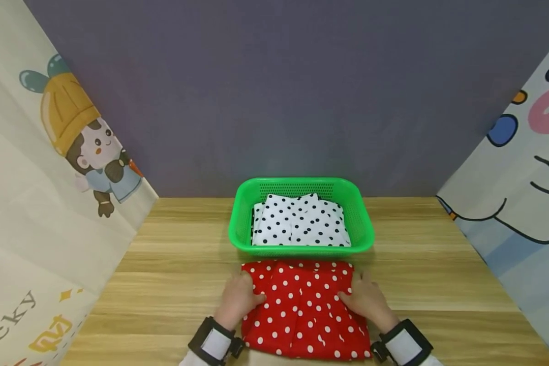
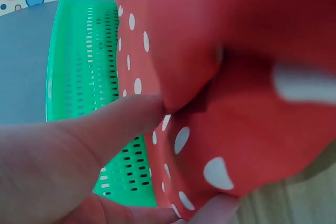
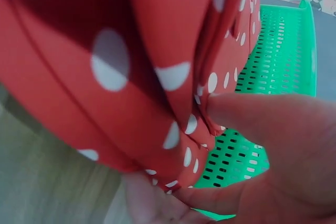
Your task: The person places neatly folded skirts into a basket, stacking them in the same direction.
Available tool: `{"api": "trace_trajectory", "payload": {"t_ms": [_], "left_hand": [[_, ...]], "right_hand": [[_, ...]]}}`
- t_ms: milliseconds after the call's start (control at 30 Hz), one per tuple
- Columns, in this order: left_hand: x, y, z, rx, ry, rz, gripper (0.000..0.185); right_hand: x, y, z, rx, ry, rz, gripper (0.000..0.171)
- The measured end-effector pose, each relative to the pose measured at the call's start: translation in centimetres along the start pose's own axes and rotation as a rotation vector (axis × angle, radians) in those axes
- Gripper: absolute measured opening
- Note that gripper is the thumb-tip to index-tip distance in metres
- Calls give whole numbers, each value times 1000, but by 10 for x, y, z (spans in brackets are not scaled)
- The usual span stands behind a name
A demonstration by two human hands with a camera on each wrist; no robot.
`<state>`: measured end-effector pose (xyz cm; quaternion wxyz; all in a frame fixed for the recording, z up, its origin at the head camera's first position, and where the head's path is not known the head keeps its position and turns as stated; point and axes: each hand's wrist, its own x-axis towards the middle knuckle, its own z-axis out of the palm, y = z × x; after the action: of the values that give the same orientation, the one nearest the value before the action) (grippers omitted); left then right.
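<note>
Fingers [image 2: 121, 119] of left hand [image 1: 238, 300] and right hand [image 1: 366, 297] pinch opposite side edges of the folded red dotted cloth [image 1: 304, 310] on the table [image 1: 174, 274], beside the green basket [image 1: 357, 223].

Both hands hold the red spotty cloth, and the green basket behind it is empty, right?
Not quite. The basket isn't empty: the head view shows a white cloth with black dots in it. Both the left hand and right hand do hold the red cloth.

The head view looked down from above the table [image 1: 174, 264]; both wrist views sat very close, sharing the red cloth [image 2: 252, 51] and green basket [image 3: 283, 51].
</note>
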<state>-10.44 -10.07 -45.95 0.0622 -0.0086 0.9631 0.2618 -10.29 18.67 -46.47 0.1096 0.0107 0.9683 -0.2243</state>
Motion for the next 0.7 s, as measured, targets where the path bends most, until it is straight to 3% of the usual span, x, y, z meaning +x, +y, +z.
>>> {"api": "trace_trajectory", "payload": {"t_ms": [167, 467, 700], "left_hand": [[1, 5, 6, 5, 23, -37, 59], [3, 8, 13, -23, 42, -9, 53], [2, 2, 12, -126, -10, 29, 39]], "right_hand": [[-2, 1, 1, 50, 22, -1, 64], [-1, 2, 4, 121, 19, -6, 59], [-1, 1, 6, 207, -40, 19, 50]]}}
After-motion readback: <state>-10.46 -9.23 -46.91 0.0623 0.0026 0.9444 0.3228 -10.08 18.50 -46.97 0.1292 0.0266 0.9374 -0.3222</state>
